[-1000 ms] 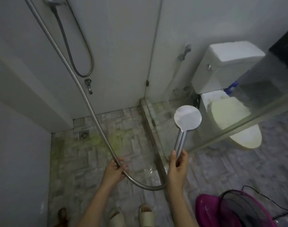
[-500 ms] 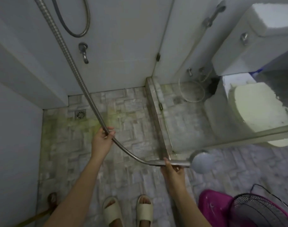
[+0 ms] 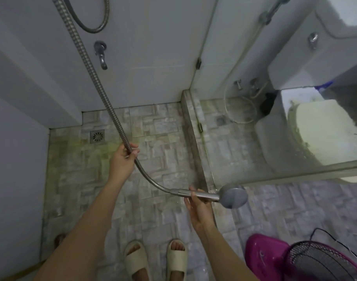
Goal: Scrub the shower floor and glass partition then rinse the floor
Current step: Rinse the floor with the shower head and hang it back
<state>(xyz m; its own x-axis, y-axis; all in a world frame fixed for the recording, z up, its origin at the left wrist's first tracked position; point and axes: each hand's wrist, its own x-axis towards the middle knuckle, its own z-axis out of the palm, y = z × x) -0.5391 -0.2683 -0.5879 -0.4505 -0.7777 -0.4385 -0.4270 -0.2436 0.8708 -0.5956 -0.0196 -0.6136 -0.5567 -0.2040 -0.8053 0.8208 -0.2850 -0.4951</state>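
My right hand (image 3: 198, 207) grips the handle of a chrome shower head (image 3: 233, 195), which lies level and points right, near the bottom of the glass partition (image 3: 254, 138). My left hand (image 3: 124, 159) is closed around the metal hose (image 3: 96, 78), which runs up to the wall at the top left. The shower floor (image 3: 153, 138) is grey stone tile with greenish stains near the drain (image 3: 97, 136). No water stream shows from the head.
A wall tap (image 3: 101, 53) sticks out of the white tiles. Behind the glass stand a toilet (image 3: 323, 130) and a bidet hose. A pink basin (image 3: 263, 258) and a wire fan guard (image 3: 323, 262) sit at the bottom right. My feet in cream slippers (image 3: 155, 260) stand on the floor.
The shower head swung down from upright to level, pointing right. My left hand slid higher up the hose. The view tilted downward.
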